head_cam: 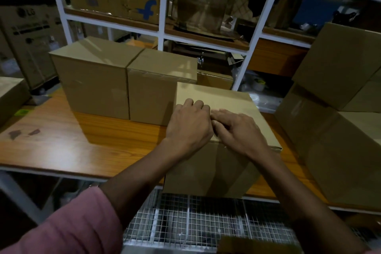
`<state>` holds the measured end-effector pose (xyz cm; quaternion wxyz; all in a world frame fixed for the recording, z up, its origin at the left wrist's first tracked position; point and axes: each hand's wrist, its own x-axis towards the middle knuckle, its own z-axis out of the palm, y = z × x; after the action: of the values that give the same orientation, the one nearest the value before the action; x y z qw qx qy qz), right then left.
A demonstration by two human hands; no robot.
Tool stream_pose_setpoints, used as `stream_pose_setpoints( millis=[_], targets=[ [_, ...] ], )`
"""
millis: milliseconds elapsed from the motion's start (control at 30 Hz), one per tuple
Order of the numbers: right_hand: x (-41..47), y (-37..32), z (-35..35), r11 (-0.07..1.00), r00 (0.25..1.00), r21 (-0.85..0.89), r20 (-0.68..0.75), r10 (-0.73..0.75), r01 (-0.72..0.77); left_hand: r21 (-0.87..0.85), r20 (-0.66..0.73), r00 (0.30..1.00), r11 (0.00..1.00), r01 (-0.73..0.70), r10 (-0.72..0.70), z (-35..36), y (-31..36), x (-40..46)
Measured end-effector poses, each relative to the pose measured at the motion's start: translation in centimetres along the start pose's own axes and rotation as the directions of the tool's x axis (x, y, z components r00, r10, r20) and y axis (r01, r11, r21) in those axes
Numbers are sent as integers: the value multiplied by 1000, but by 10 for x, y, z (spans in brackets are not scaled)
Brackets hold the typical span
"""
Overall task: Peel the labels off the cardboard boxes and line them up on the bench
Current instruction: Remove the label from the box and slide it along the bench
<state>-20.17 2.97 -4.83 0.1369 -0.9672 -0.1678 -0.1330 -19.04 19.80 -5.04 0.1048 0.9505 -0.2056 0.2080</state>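
**Both hands on top of the near box**

I see both forearms reaching forward from the bottom of the view, converging over the near cardboard box (pixel 218 121); the left arm comes in from the lower left with a pink sleeve (pixel 68 225) pushed up past the wrist; the right arm comes in from the lower right, bare as far as I can see.

Left hand (pixel 188 125) lies knuckles up on the box top, fingers curled under so only the knuckles show; I cannot tell what, if anything, the fingertips pinch. Right hand (pixel 237 128) lies just beside it, touching it at the thumb side; its fingers stretch flatter across the box top, pointing left towards the left hand's knuckles; they are blurred, so whether they grip anything I cannot tell. No label is plain to me under either hand.

The near box stands at the front edge of the wooden bench (pixel 51 136), slightly overhanging it. Two more boxes stand behind and to the left, side by side and touching: the left box (pixel 92 84) and the middle box (pixel 152 93); the middle one touches the near box's back left corner. A stack of boxes (pixel 338 113) rises at the right; white shelving (pixel 162 18) with more cartons stands behind the bench; a wire mesh (pixel 206 218) lies below the bench edge.
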Motion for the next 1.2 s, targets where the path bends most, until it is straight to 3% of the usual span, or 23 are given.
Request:
stream_pose_setpoints(
  millis=[133,567,733,1000,1200],
  targets=[
    [-1,-9,2,982,990,-134,35,138,-132,-17,55,998,1000,22,-21,-3,-1,-1],
    [-45,21,-30,950,954,-103,-84,288,-296,-81,81,994,995,-65,72,11,57,0],
    [-37,40,-30,937,949,-155,-87,302,-313,-151,59,994,985,-79,89,21,62,21],
    [12,71,-28,945,956,-145,-52,289,-294,-124,-51,998,992,-39,33,47,47,57],
    [55,94,-16,949,958,-132,-41,285,-287,-166,-17,997,983,-76,74,63,17,92]
  ],
)
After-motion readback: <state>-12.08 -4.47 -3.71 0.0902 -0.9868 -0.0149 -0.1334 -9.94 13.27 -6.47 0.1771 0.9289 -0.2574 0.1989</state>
